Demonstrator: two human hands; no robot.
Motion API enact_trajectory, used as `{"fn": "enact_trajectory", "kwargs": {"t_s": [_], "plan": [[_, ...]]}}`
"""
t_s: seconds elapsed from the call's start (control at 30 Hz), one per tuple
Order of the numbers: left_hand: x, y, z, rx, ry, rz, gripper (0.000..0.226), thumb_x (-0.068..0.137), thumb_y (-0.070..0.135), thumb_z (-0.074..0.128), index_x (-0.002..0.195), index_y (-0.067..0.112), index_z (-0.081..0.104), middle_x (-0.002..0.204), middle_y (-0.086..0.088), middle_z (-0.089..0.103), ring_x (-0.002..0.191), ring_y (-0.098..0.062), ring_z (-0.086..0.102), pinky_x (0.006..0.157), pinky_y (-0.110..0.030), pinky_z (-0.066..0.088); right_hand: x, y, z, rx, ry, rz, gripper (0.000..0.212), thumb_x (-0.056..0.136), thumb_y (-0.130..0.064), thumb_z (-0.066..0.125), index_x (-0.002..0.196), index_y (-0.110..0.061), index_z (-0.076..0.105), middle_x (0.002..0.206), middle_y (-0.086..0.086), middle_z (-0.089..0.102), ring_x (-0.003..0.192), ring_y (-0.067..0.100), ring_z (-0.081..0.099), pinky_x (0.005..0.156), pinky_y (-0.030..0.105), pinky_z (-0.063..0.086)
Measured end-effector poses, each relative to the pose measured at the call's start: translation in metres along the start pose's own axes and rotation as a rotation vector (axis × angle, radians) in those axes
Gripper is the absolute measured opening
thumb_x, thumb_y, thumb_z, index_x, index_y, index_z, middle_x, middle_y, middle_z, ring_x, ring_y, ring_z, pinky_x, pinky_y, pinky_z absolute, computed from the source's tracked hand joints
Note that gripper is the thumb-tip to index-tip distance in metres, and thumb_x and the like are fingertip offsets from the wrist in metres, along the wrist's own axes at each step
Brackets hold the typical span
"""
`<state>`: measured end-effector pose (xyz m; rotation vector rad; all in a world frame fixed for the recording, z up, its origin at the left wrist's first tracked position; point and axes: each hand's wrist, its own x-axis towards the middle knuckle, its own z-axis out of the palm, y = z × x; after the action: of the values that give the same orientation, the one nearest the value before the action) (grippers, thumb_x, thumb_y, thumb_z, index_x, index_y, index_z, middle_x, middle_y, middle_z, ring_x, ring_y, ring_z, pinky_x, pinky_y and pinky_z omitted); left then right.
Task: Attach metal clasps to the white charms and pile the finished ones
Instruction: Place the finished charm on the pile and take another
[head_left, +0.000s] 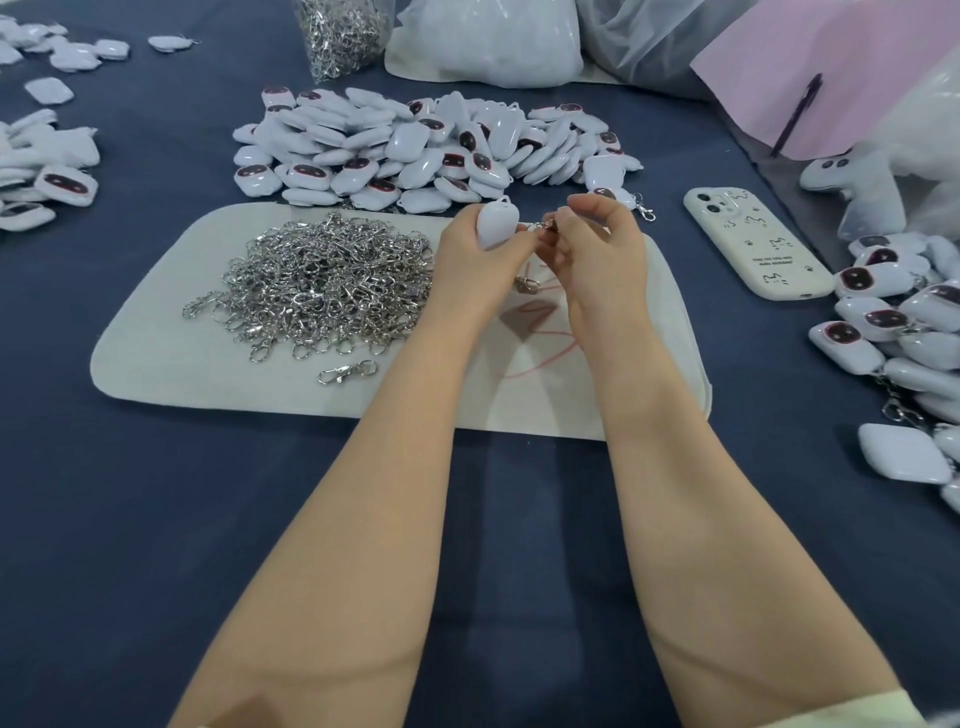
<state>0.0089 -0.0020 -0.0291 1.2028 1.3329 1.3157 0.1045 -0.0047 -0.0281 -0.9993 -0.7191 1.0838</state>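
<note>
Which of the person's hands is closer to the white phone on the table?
Right. The right hand, pinching a metal clasp, is apart from the phone, to its left in the picture; the left hand, holding a white charm, sits farther left still.

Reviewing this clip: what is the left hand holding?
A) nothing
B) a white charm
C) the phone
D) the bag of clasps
B: the left hand has its fingers curled round a white charm, while the right hand pinches a metal clasp right beside it.
</note>
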Motion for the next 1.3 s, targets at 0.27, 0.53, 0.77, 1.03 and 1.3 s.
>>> {"fn": "enact_trajectory", "kwargs": {"t_s": [0.27, 0.53, 0.77, 1.03, 1.3], "plan": [[0.002, -0.002, -0.001, 0.057, 0.084, 0.052, 0.018, 0.081, 0.010, 0.067, 0.092, 0.016, 0.054, 0.090, -0.012, 0.064, 0.082, -0.029, 0.064, 0.081, -0.046, 0.054, 0.000, 0.002, 0.000, -0.265, -0.039, -0.042, 0.011, 0.090, -0.002, 0.054, 0.090, -0.012, 0.056, 0.082, 0.003, 0.062, 0.062, 0.008, 0.060, 0.061, 0.021, 0.050], [0.002, -0.002, -0.004, 0.109, 0.194, 0.104, 0.019, 0.079, 0.009, 0.067, 0.089, 0.014, 0.051, 0.086, -0.009, 0.060, 0.076, -0.028, 0.059, 0.079, -0.045, 0.052, -0.003, 0.013, 0.003, -0.804, -0.097, -0.285, 0.016, 0.087, -0.012, 0.055, 0.101, -0.017, 0.061, 0.106, -0.003, 0.060, 0.094, 0.006, 0.049, 0.083, 0.017, 0.038], [0.001, 0.000, -0.006, 0.080, 0.162, 0.102, 0.019, 0.081, 0.008, 0.066, 0.090, 0.015, 0.051, 0.089, -0.009, 0.060, 0.089, -0.034, 0.064, 0.083, -0.046, 0.052, -0.002, 0.012, 0.005, -0.694, -0.161, -0.259, 0.008, 0.089, -0.009, 0.058, 0.090, -0.017, 0.060, 0.085, -0.008, 0.062, 0.086, 0.013, 0.059, 0.083, 0.032, 0.051], [0.002, -0.007, -0.002, 0.216, 0.162, 0.230, 0.018, 0.082, 0.011, 0.066, 0.098, 0.014, 0.056, 0.078, 0.010, 0.052, 0.072, -0.013, 0.051, 0.061, -0.013, 0.038, -0.003, 0.015, 0.004, -0.808, -0.102, -0.393, 0.008, 0.090, -0.006, 0.053, 0.090, -0.013, 0.057, 0.086, -0.004, 0.061, 0.081, 0.011, 0.054, 0.071, 0.013, 0.041], [-0.001, -0.007, -0.003, 0.327, 0.153, 0.283, 0.015, 0.082, 0.011, 0.062, 0.093, 0.018, 0.057, 0.072, 0.015, 0.051, 0.061, 0.005, 0.047, 0.054, -0.001, 0.032, -0.004, 0.015, 0.004, -1.041, -0.142, -0.561, 0.019, 0.090, -0.001, 0.043, 0.101, -0.004, 0.058, 0.100, 0.012, 0.060, 0.093, 0.028, 0.052, 0.078, 0.036, 0.040]]}}
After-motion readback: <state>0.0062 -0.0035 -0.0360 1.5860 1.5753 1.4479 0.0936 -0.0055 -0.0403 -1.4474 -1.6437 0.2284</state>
